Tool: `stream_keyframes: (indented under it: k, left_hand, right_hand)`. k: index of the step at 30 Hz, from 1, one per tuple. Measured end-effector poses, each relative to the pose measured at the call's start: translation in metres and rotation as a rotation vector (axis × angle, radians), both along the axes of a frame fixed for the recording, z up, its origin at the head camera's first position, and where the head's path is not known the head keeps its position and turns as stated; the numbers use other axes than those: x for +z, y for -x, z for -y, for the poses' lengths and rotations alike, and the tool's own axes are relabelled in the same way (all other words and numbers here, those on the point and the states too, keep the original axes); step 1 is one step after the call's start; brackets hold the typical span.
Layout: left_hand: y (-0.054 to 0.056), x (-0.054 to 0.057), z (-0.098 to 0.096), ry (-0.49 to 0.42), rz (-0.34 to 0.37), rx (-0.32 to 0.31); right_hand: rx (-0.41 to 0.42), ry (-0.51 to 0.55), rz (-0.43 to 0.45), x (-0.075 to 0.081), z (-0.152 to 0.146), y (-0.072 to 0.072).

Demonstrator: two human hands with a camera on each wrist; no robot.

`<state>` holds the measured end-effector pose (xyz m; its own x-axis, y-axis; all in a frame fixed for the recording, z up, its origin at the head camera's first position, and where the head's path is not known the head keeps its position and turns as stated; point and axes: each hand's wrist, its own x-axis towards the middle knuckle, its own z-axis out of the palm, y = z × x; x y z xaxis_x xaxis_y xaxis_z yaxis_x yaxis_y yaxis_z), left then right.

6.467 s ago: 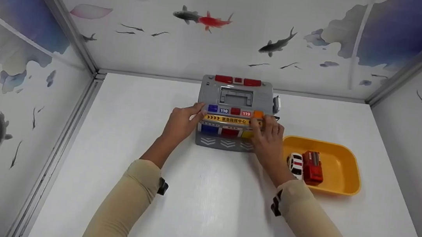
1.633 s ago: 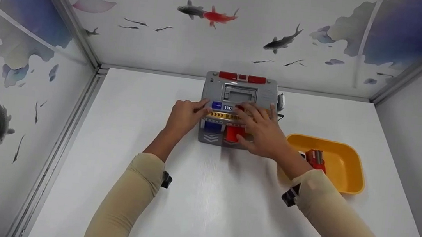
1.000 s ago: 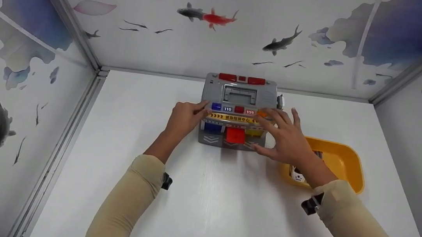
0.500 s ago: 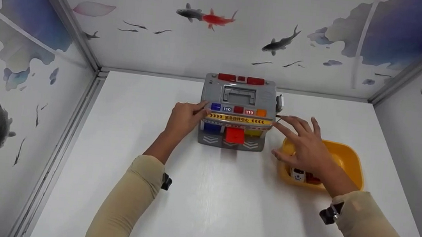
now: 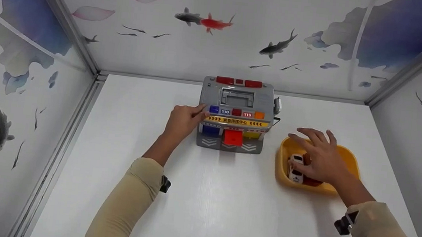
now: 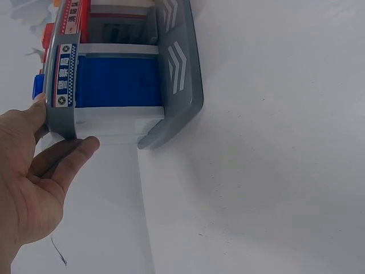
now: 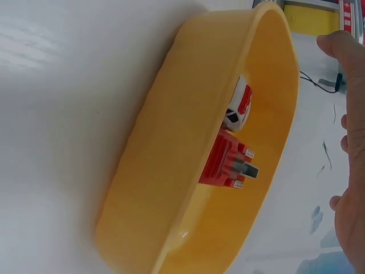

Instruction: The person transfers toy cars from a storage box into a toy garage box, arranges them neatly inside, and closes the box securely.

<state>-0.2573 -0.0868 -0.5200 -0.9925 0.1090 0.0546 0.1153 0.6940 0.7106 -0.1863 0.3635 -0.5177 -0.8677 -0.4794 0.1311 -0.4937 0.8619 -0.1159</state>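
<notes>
A grey toy garage [image 5: 213, 93] stands near the back wall. My left hand [image 5: 184, 121] pinches its front left roof edge between thumb and fingers, as the left wrist view also shows. The middle red door [image 5: 233, 138] sticks outward, while the blue door [image 6: 120, 81] and the yellow door [image 5: 251, 134] hang down. Over the yellow tray [image 5: 281, 169] my right hand [image 5: 322, 157] hovers with spread fingers, holding nothing. Below it lie a white toy car [image 5: 296, 177] and a red toy truck [image 7: 219, 160], partly hidden by the hand in the head view.
White panels painted with fish surround the white table [image 5: 206, 204]. A white part [image 5: 278, 105] and a thin dark cord [image 5: 276, 120] are on the garage's right side.
The red door, down in the oldest frame, has swung outward. My right hand has left the garage and moved right over the tray. My left hand keeps its hold.
</notes>
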Motion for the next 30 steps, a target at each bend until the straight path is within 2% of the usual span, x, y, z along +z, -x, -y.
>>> stream_keyframes:
  k: [7, 17, 30]
  left_hand:
    - [-0.001, 0.002, 0.000, 0.000, 0.015, -0.003]
    - [-0.001, 0.001, 0.000, 0.018, -0.008, -0.003]
    - [0.000, 0.001, 0.000, 0.030, -0.015, 0.001]
  right_hand:
    - [-0.018, -0.009, 0.040, -0.004, -0.017, -0.010]
    - [-0.093, -0.095, 0.191, -0.010, -0.043, -0.019]
    - [-0.152, -0.096, 0.347, -0.021, -0.051, -0.018]
